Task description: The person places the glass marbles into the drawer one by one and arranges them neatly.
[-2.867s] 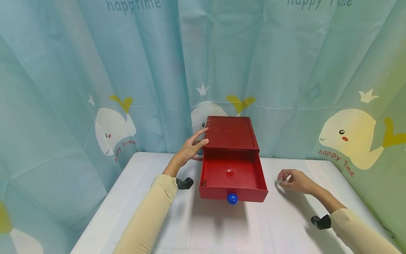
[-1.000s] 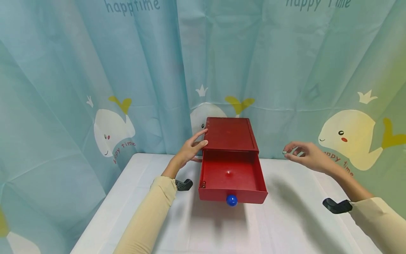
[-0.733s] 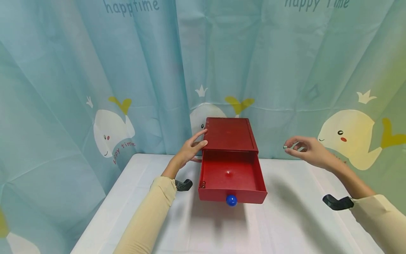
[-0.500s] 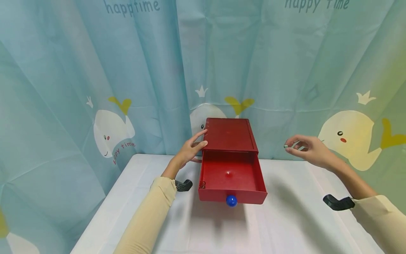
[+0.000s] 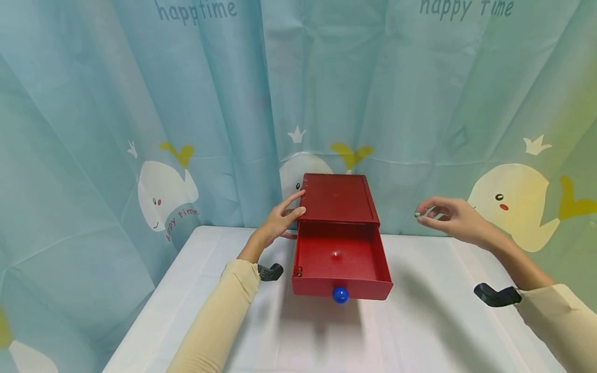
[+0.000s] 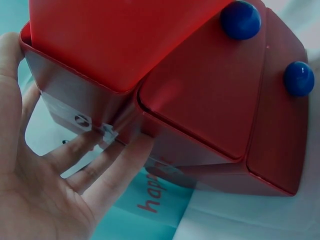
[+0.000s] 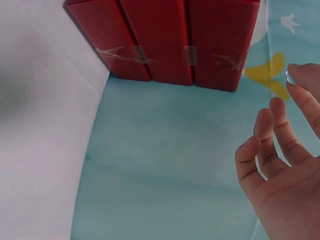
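A red drawer cabinet [image 5: 339,198] stands mid-table, its top drawer [image 5: 344,259] pulled out. Two blue knobs [image 6: 241,20] on the lower drawers show in the left wrist view. My left hand [image 5: 276,221] lies against the cabinet's left side, fingers extended and touching it. Small brownish round items [image 5: 298,271] sit in the drawer's front left corner; their kind is too small to tell. Right of the cabinet, my right hand [image 5: 454,220] is raised above the table. Its thumb and index finger pinch a tiny pale greenish piece [image 5: 417,214], mostly hidden by the fingertips.
A white-covered table [image 5: 219,331] extends around the cabinet. Behind it hangs a blue-green curtain [image 5: 224,103] printed with whales. The open drawer's blue knob [image 5: 340,295] juts toward me. Black camera mounts [image 5: 497,296] are worn on both wrists.
From low beside the drawer, the right hand has risen well above the table with the tiny pale piece. In the last second it shifts only slightly. The left hand and drawer stay put.
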`<action>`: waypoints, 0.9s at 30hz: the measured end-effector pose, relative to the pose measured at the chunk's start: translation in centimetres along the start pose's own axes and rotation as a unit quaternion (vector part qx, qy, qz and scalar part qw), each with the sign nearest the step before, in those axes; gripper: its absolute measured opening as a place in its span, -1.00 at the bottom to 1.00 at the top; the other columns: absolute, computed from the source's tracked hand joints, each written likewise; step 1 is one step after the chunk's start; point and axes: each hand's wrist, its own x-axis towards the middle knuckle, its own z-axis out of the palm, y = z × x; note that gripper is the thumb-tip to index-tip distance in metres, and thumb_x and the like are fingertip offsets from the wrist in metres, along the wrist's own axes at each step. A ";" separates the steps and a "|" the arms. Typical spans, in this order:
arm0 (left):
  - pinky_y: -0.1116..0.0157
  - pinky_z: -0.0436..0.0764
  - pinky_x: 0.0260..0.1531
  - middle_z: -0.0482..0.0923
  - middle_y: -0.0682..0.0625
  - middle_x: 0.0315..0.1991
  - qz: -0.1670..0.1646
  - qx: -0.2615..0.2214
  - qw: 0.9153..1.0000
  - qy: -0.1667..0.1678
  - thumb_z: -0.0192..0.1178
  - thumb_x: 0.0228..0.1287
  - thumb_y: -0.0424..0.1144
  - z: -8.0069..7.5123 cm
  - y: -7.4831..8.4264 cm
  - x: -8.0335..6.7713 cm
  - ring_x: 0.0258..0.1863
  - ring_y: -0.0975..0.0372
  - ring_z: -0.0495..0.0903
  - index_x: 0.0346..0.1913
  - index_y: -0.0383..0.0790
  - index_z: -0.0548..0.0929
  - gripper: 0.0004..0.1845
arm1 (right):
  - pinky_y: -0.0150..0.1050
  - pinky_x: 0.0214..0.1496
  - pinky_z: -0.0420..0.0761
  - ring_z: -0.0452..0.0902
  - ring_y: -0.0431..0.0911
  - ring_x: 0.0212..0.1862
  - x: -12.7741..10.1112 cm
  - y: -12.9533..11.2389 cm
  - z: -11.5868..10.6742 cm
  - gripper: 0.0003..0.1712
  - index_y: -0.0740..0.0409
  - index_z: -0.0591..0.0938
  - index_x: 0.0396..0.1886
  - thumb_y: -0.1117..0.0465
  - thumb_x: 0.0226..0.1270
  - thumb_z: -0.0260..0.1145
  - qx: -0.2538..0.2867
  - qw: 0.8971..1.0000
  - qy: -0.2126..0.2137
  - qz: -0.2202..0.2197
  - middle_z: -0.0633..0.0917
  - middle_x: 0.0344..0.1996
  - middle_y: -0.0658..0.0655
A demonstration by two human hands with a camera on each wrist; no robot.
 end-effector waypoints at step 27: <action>-0.13 0.72 -0.10 0.33 -0.21 0.49 -0.001 0.000 1.000 -0.001 0.17 0.47 0.08 0.0 0.2 0.0 0.39 -0.12 0.42 0.58 0.37 0.24 -0.33 | -0.25 -0.28 0.70 0.63 -0.02 -0.26 6.0 -8.0 1.4 -0.83 0.09 0.71 -0.09 0.25 0.35 0.46 0.052 0.983 -0.148 -0.092 0.70 -0.24 0.01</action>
